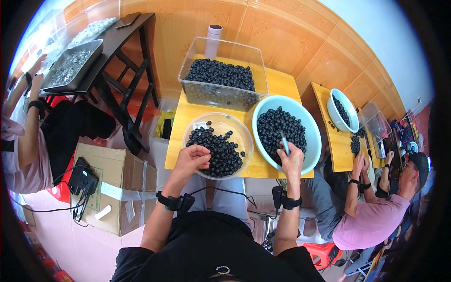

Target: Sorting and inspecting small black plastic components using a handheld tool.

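Head cam: right hand (292,160) grips a pale-blue stick (285,144), pointing away and slightly left over black beads (282,123) in the blue basin (315,152); left hand (190,160)'s at the round tub (247,136), can't tell if pinching anything.

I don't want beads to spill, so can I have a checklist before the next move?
1. Right hand grips the light-blue stick: ok.
2. Left hand has nothing pinched: cannot tell.
3. Round clear tub is upright on the yellow table: ok.
4. Light-blue basin is within the table edge: not ok; its rim appears to overhang at right.
5. Black beads lie below the rim of the rectangular clear bin: ok.
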Demonstrator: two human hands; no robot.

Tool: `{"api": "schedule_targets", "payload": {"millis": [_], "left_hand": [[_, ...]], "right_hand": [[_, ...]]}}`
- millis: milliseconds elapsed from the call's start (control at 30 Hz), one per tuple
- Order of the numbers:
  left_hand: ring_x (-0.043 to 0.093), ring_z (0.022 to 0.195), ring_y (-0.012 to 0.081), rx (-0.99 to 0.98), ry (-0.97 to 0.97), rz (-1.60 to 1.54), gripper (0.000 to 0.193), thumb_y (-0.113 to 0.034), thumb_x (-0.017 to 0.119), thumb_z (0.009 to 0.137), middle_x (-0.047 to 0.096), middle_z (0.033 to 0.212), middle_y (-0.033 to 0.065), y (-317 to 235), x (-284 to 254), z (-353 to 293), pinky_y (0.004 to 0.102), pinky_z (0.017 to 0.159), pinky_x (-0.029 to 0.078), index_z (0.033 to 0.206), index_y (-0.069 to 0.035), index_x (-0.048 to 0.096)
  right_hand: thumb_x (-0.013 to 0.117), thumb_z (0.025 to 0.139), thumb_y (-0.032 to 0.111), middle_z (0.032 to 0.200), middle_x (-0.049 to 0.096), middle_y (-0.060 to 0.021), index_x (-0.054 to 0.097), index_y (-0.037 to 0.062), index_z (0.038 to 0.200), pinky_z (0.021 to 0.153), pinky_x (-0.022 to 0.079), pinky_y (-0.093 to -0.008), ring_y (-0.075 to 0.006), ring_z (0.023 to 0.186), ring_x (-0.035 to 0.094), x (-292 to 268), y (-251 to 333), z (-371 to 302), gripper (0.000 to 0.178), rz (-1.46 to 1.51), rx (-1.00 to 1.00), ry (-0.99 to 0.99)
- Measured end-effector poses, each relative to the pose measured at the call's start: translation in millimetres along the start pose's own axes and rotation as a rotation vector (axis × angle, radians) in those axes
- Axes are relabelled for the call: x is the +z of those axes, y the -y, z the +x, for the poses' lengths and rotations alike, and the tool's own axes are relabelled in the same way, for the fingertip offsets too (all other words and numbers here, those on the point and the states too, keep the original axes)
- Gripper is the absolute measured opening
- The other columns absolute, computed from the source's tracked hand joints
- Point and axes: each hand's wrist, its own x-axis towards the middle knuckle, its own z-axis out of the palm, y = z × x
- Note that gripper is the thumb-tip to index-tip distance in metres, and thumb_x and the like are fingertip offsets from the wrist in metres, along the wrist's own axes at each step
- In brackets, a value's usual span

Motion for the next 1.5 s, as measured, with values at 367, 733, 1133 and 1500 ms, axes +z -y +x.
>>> {"api": "schedule_targets", "payload": {"millis": [367,733,1133,1500], "left_hand": [[0.062,0.065,0.0244,0.456,-0.118,0.916,0.025,-0.001,0.069,0.07,0.061,0.077,0.0128,26.2,40.3,26.1,0.0331,0.062,0.05,0.094,-0.003,0.063],[0.058,0.076,0.0336,0.606,-0.192,1.264,0.016,-0.002,0.067,0.07,0.056,0.084,0.0135,42.7,55.7,30.0,0.0432,0.066,0.048,0.083,-0.004,0.057],[0.066,0.083,0.0192,-0.004,0.268,-0.195,0.012,0.005,0.062,0.081,0.065,0.091,0.0104,-10.2,35.3,0.0,0.0266,0.073,0.056,0.093,0.0,0.062],[0.064,0.081,0.0124,-0.053,0.428,-0.507,0.021,0.0,0.062,0.084,0.063,0.098,0.0093,0.5,30.8,-6.4,0.0232,0.073,0.055,0.105,-0.002,0.059]], "right_hand": [[0.061,0.08,0.004,0.086,0.068,-0.0171,0.063,-0.0015,0.104,0.071,0.049,-0.0333,-0.0251,0.077,0.067,2.4,12.2,-19.0,0.025,0.087,-0.012,-0.001],[0.062,0.08,0.003,0.083,0.066,-0.0163,0.066,-0.0034,0.094,0.066,0.047,-0.0319,-0.0224,0.07,0.063,-4.1,13.7,-47.6,0.016,0.144,0.022,-0.058],[0.06,0.085,0.014,0.064,0.054,-0.0017,0.063,-0.0006,0.104,0.053,0.039,-0.0238,-0.0068,0.059,0.048,29.0,42.1,-82.7,0.024,0.448,-0.001,0.145],[0.057,0.088,0.016,0.066,0.06,-0.0113,0.063,0.0008,0.093,0.05,0.043,-0.03,-0.0195,0.053,0.058,27.6,76.8,-79.4,0.017,0.394,-0.231,0.316]]}}
